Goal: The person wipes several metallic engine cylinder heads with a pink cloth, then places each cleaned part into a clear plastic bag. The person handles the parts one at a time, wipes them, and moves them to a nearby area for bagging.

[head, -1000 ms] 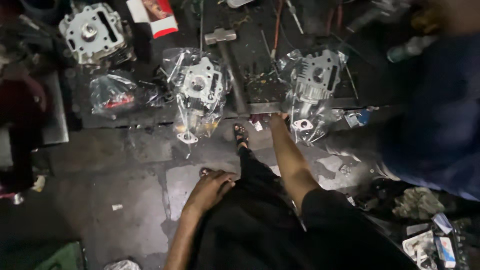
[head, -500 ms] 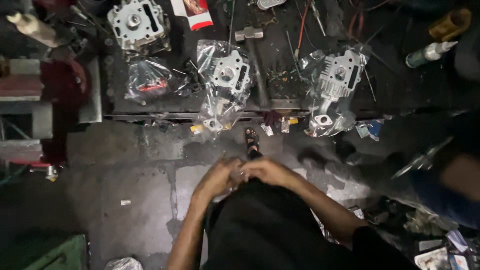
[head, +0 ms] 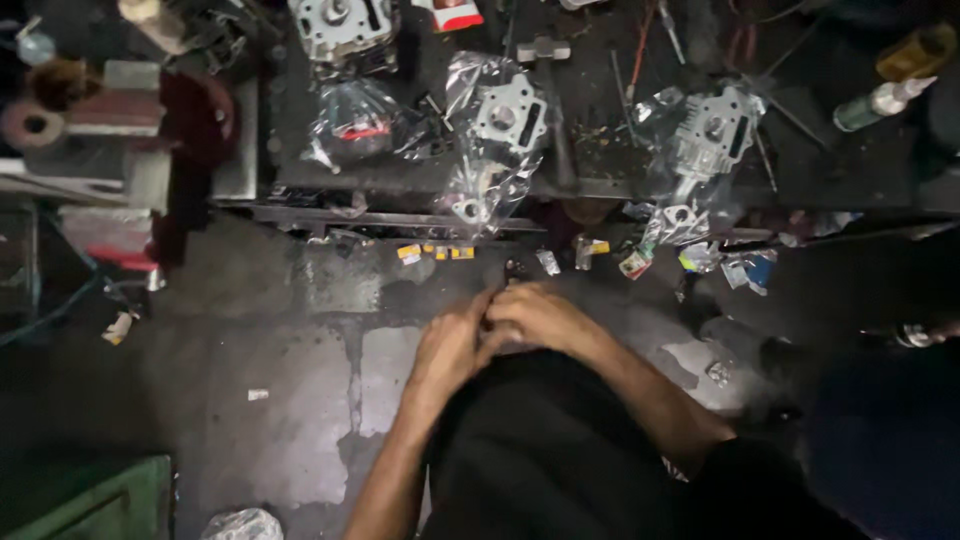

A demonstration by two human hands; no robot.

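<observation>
Along the top of the frame runs a dark workbench strewn with tools. Two clear plastic bags lie on it, each holding a silver cast-metal engine cylinder head: one bagged cylinder head sits at upper centre, its bag drooping over the bench edge with a smaller metal part low in the bag; a second bagged cylinder head lies to the upper right, its bag likewise hanging over the edge. Left of the centre bag is a crumpled plastic bag with something dark and a red strip inside; what it is cannot be told. An unbagged cylinder head sits at the top edge. A green squeeze bottle lies at far upper right.

Below, at centre frame over the stained concrete floor, the left hand and right hand meet, fingers curled and touching each other above the person's dark lap. Something small and dark appears pinched between the fingertips, but it is too hidden to identify.
</observation>
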